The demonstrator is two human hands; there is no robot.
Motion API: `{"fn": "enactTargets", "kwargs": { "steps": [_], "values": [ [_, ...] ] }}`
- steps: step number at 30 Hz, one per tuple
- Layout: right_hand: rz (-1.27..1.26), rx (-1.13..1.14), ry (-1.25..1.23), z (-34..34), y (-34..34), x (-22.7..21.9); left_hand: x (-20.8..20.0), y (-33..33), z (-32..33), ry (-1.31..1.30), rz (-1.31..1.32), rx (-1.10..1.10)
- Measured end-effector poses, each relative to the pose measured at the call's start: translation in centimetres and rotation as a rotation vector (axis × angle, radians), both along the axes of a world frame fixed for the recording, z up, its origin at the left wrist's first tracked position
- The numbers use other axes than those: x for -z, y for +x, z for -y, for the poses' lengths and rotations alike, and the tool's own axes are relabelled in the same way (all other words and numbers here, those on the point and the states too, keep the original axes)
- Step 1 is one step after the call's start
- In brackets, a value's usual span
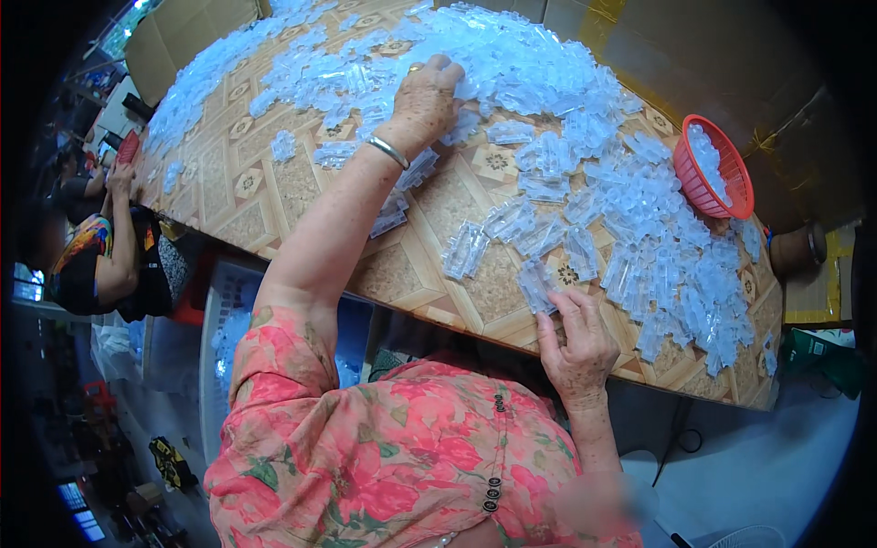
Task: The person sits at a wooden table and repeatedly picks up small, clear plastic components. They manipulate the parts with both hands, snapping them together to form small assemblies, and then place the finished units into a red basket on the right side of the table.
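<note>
Stretched out over the table, my left hand [427, 102] has its fingers curled down into the heap of clear plastic pieces [521, 59]. Its fingertips are hidden, so what they grip cannot be made out. A metal bangle [390, 152] circles that wrist. Close to the table's near edge, my right hand [581, 347] pinches the lower end of a small, flat, clear plastic piece [536, 285] between thumb and fingers. Similar clear plastic pieces [466, 249] lie just beyond it, some of them side by side.
A red plastic basket [742, 187] holding round translucent pieces tilts at the right of the patterned table [411, 274]. Cardboard [676, 55] stands along the far side. Below the table's left edge is a white crate [217, 301]. Another person [110, 247] works at the far left.
</note>
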State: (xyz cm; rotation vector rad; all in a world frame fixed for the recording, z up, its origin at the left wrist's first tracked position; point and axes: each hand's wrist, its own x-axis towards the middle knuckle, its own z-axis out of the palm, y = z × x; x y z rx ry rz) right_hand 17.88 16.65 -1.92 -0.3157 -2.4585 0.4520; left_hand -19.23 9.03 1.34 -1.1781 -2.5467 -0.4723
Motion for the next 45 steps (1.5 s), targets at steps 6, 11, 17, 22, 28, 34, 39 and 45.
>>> {"fn": "enactTargets", "kwargs": {
  "steps": [6,11,17,22,28,34,39,45],
  "values": [
    [0.005,0.006,0.016,0.1,0.0,0.0,1.1,2.3,3.4,0.099,0.094,0.203],
    [0.000,-0.003,0.013,0.2,0.0,-0.2,0.7,5.5,6.1,0.249,-0.134,0.400],
    [0.001,0.009,0.001,0.1,0.0,0.0,-0.2,10.4,7.5,0.310,-0.011,0.424],
    [0.005,0.002,0.003,0.1,0.1,0.1,1.0,9.3,8.4,0.351,-0.015,0.238],
    [-0.012,0.020,0.010,0.1,0.2,0.3,-1.3,12.0,8.6,0.484,0.318,0.358],
    [0.079,0.038,-0.208,-0.1,1.5,-0.7,-1.0,18.0,8.4,0.361,0.337,0.680],
    [0.108,0.054,-0.194,-1.3,3.5,-1.6,1.2,19.8,7.9,0.346,0.381,0.751],
    [0.151,0.123,-0.281,-1.2,4.3,-1.8,1.4,20.6,8.3,0.331,0.468,0.649]
  ]
}}
